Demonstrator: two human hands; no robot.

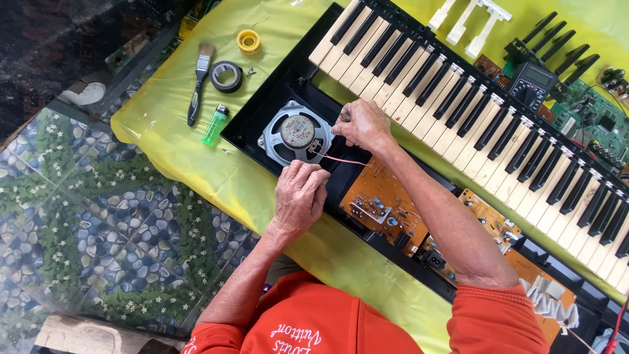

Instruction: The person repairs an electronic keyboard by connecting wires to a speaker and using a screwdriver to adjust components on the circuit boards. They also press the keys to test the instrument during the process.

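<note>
An opened electronic keyboard (458,98) lies across a yellow-covered table (170,137). A round grey speaker (296,133) sits in its black case at the left end. My left hand (300,196) is closed just below the speaker and pinches a thin red wire (344,160) that runs from the speaker's terminal. Just right of the speaker, my right hand (362,126) grips a small tool with a metal tip, its point near the terminal. Orange circuit boards (377,200) lie below the keys.
On the yellow cloth at the left lie a paintbrush (198,82), a roll of black tape (226,76), a green lighter (215,124) and a yellow tape roll (248,41). Loose keys (466,23), a multimeter (532,84) and a green board (593,118) lie beyond the keyboard. A pebble-pattern floor is at the left.
</note>
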